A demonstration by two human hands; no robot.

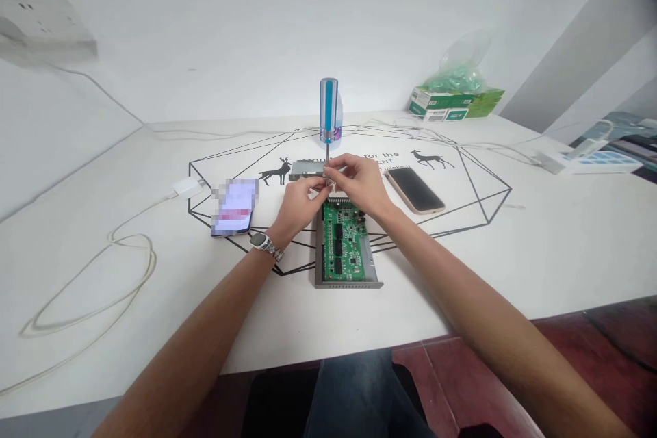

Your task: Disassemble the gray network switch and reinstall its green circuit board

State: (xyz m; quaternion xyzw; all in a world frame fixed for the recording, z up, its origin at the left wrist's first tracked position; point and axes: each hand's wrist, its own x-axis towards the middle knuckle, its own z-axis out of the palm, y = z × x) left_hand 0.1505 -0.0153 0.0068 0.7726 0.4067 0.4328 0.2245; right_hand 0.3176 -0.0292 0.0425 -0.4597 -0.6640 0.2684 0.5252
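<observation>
A screwdriver [328,106] with a clear and blue handle stands upright, its tip pointing down at the far end of an opened device. My right hand [363,183] is closed, with thumb and fingers pinching the screwdriver's metal shaft. Close to the tip, my left hand [300,205] is closed too; what lies between its fingertips is too small to make out. Below the hands a green circuit board [343,243] sits in a grey metal casing [349,285]. A flat grey metal plate [305,168] lies just behind the left hand. The screwdriver's tip is hidden by the fingers.
One phone [233,209] with a lit screen lies at left, another, dark phone [417,190] at right. A white charger [188,187] trails a looped cable [148,267]. Behind the screwdriver stands a small container [337,130]. Green boxes [452,102] and a power strip [585,161] are farther right.
</observation>
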